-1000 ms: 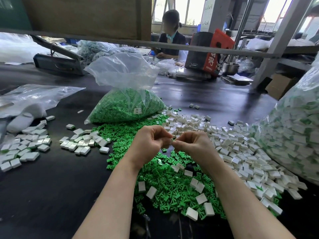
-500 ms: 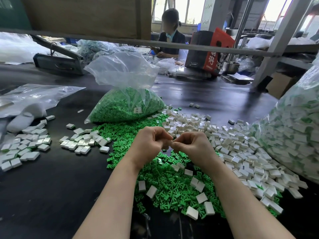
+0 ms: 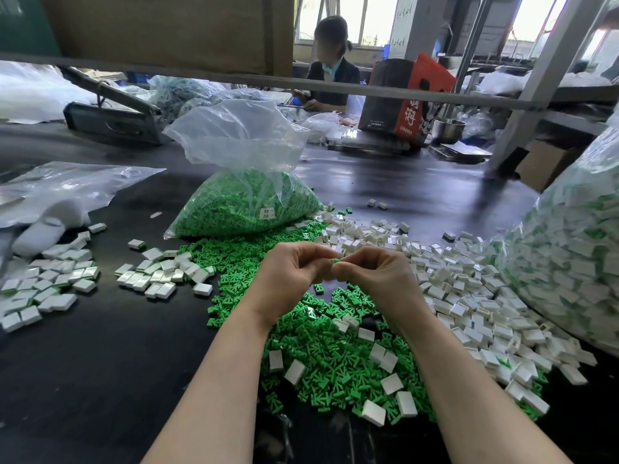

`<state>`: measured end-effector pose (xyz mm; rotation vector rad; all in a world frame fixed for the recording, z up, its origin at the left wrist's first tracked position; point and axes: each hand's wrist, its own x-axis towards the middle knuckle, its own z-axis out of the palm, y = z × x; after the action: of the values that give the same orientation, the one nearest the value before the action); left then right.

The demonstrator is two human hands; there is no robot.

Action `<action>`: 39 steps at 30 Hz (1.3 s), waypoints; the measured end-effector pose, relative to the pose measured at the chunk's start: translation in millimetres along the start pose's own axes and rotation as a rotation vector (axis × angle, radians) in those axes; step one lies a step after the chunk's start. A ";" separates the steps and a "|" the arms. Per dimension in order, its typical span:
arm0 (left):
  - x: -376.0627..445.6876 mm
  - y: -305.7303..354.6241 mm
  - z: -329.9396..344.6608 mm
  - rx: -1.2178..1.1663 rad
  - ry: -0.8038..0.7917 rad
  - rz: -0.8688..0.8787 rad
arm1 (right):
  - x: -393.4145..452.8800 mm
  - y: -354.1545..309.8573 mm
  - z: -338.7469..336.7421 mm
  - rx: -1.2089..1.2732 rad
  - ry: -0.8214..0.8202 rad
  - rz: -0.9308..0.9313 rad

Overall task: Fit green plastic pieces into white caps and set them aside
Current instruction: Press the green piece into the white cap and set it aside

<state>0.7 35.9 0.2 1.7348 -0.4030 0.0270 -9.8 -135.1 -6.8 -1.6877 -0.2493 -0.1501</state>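
while both hands meet, left grip [image 3: 294, 272] and right grip [image 3: 378, 276] pinch one green piece [image 3: 336, 261].

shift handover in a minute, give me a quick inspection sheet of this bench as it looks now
surface: dark table, bare at near left
job's things: loose green pieces heaped under the hands; white caps piled to the right; bag of green pieces behind, open
set aside: finished caps in rows at left
clutter: clear plastic bag far left; big bag of caps at right
hands: left hand and right hand meet, pinching a small part that shows green
cables: nothing seen
surroundings: another person seated behind; red and black box; metal bowl
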 end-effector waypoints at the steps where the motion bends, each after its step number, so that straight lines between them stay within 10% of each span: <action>1: 0.1 -0.1 0.0 0.012 -0.002 -0.002 | 0.0 -1.0 0.2 0.014 0.001 0.006; 13: 2.0 5.7 6.4 0.140 0.110 0.028 | 1.7 -3.0 3.0 0.241 -0.215 0.366; 39: 2.2 5.1 23.7 -0.079 0.145 -0.048 | 0.8 1.1 9.7 0.481 -0.312 0.279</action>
<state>-3.5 11.9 0.6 1.6523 -0.2526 0.1011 -9.2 -125.6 -8.9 -1.2429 -0.2547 0.3596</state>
